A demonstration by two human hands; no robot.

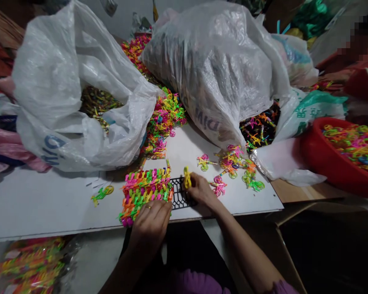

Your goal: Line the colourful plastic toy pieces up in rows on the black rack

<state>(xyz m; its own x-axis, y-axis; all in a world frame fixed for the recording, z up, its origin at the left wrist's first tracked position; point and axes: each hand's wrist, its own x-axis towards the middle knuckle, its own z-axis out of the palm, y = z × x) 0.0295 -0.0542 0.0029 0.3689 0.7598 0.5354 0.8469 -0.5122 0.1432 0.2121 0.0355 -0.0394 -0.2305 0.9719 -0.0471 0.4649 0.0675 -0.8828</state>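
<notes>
right hand (200, 190) pinches yellow piece (187, 178) | above black rack (180, 199)

I sit in a small piecework workshop: bulging plastic sacks (214, 69) of bright toy pieces crowd my white counter (43, 204), a red basin (322, 157) right of them.

A crumpled white left bag (64, 81) and a fuller right bag (214, 69) slump on the white bench (43, 204), with bright loose pieces (164, 118) heaped between them. A red basin (313, 151) of coloured rings sits far right
</notes>
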